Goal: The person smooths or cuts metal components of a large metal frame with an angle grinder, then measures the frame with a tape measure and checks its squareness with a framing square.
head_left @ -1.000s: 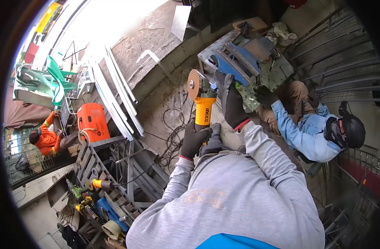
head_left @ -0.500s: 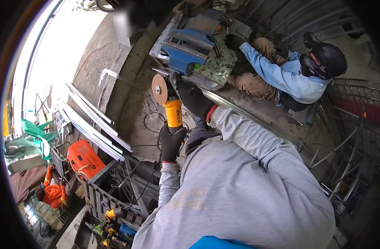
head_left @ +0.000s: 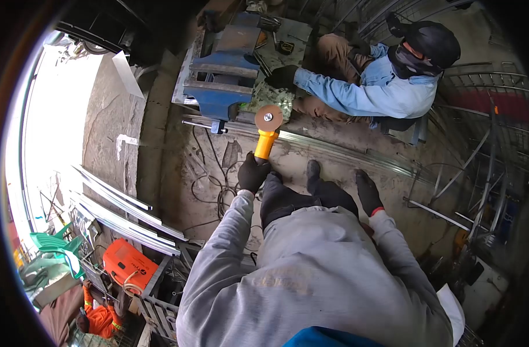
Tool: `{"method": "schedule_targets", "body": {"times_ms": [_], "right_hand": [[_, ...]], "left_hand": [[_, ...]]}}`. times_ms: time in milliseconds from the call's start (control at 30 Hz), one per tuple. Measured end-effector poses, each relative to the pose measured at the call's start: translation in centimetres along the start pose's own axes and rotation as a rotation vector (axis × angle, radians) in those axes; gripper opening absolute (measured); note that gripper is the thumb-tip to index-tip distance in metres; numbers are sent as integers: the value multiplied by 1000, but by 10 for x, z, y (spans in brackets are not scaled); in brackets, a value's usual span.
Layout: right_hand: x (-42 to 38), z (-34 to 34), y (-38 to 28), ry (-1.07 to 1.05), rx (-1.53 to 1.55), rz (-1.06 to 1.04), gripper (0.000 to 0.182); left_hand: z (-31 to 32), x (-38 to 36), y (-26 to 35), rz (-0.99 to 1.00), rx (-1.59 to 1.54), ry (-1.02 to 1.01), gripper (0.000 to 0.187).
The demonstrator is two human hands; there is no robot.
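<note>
My left hand point(head_left: 254, 175), in a black glove, grips the rear of a yellow angle grinder point(head_left: 267, 143). Its brown disc point(head_left: 268, 117) faces up, away from my body. My right hand point(head_left: 367, 191), also gloved, hangs by my right leg with its fingers stretched downward, holding nothing. Beyond the grinder stands a blue bench vise point(head_left: 215, 101) on a worktable. Long metal bars point(head_left: 345, 151) lie on the floor past my feet.
A co-worker in a light blue shirt point(head_left: 357, 92) sits by the table, one gloved hand beside the vise. A cable point(head_left: 221, 191) coils on the floor. Metal profiles point(head_left: 123, 202) and an orange machine point(head_left: 128, 266) are at left; another person in orange point(head_left: 102, 320) is below. Metal frames point(head_left: 478, 168) stand right.
My right hand has left the grinder's head and dropped to my right side. The grinder, still in my left hand, now points farther right. The view has shifted.
</note>
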State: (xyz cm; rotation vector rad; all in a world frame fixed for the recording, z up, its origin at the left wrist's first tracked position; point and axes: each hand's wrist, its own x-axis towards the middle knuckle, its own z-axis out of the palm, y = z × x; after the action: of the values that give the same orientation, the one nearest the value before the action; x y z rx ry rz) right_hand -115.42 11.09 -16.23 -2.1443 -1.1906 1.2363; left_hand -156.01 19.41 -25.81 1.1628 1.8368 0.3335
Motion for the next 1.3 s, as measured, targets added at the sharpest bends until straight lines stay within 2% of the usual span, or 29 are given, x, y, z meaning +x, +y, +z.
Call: {"method": "schedule_targets", "body": {"times_ms": [67,100,133,267,367,533,633,700,800,867,900,933,967,1000,1033,1067,1100,1133,1167,1200,1267,1300], "right_hand": [[-51,-37,26,102,190,277,44],[-77,-55,55,113,116,153,47],[-134,-42,16,389,336,299,50],[-229,-54,81,449,594,684,49],[-278,-48,90,505,680,832,49],[-322,-18,87,538,790,940,48],[-346,18,88,574,891,967,47],[-355,39,97,596,981,983,47],[-346,54,115,634,1117,944,47],[-332,48,115,672,1102,908,47],[-319,41,109,694,1073,889,48],[-303,31,105,725,982,839,50],[-297,25,111,772,1001,814,50],[-287,21,118,788,1014,875,45],[-281,18,129,803,1032,934,39],[-280,22,153,785,1096,801,33],[-269,26,178,822,1116,773,33],[-256,28,200,806,1352,809,33],[-248,30,220,767,1590,839,34],[-236,29,228,853,1519,853,33],[-201,16,247,934,1446,838,31],[-188,2,261,924,1446,814,31]], "left_hand": [[1,26,7,53,81,-29,65],[2,41,8,71,97,-55,69],[10,58,3,103,172,-45,73],[22,111,14,80,252,-76,59],[27,151,19,102,239,-105,56],[28,196,36,110,189,-106,48],[37,228,41,182,298,50,47],[48,246,37,256,412,94,46],[82,299,-7,470,804,218,41],[81,304,-5,318,714,130,35],[86,328,-25,559,956,121,25],[90,343,-35,816,1193,177,24],[95,273,18,440,1780,28,29],[88,247,11,381,1398,98,26],[81,223,3,375,914,156,46],[73,197,-5,414,506,218,72],[97,203,-31,291,650,349,74],[104,174,-38,123,660,178,73],[109,149,-42,134,717,72,66],[115,127,-38,288,881,-126,59],[130,96,-11,784,1186,-526,45],[144,86,-8,639,1069,-646,44]]}}
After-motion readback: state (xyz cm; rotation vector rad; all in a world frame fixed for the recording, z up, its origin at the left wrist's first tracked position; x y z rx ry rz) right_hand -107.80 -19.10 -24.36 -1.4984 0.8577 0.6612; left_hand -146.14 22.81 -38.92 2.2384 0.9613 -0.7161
